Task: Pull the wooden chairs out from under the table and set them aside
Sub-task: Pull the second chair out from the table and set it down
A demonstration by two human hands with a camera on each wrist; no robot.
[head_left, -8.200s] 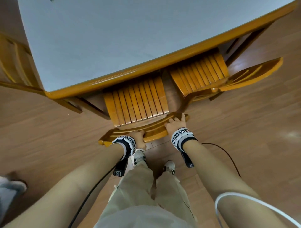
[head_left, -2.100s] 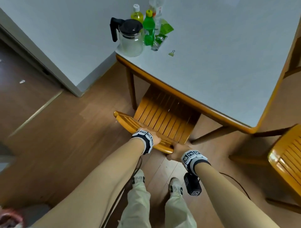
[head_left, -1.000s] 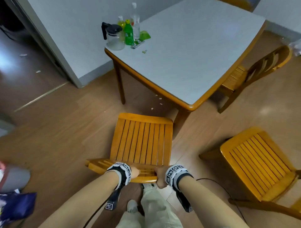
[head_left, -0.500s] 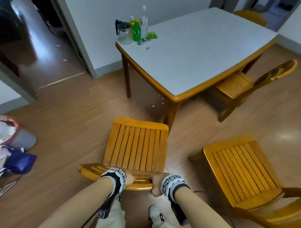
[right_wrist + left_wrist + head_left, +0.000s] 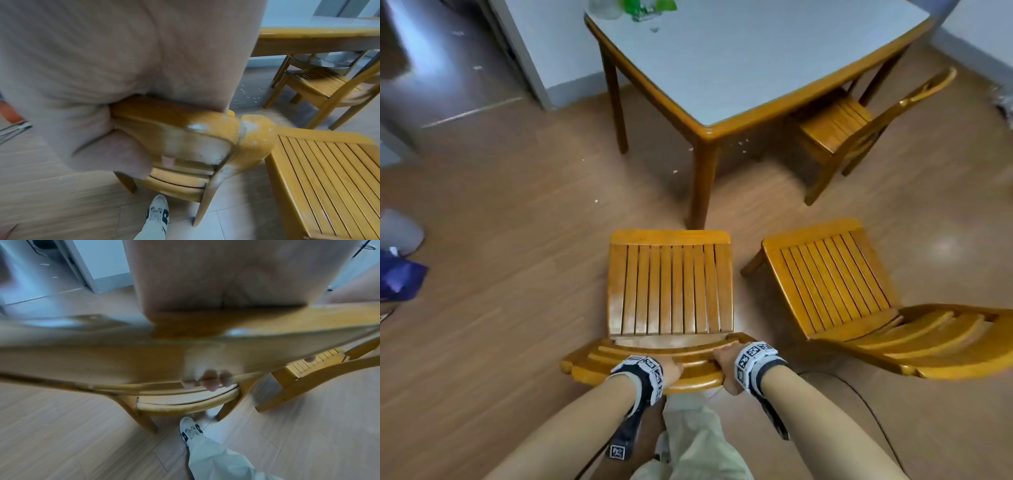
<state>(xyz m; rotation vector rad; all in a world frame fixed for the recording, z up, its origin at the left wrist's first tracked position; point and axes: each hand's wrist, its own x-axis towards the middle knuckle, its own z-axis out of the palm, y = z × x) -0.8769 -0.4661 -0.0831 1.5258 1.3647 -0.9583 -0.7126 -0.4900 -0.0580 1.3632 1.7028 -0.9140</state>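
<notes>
**Both hands on the top rail of the pulled-out chair**

From the head view, the chair stands on the floor clear of the table, its seat's far edge near the table's near corner leg. The left hand and right hand both grip the top rail at the near side. A second chair stands just beside it on the right, also clear of the table. A third chair at the far right has its seat partly under the table.

The left wrist view adds what the head view hides: fingertips curled under the rail, and a shoe behind the chair legs. The right wrist view shows the right hand's thumb wrapped round the rail close to the right post, white crumbs on the floor under the table, and worn finish on the rail's corner.
</notes>
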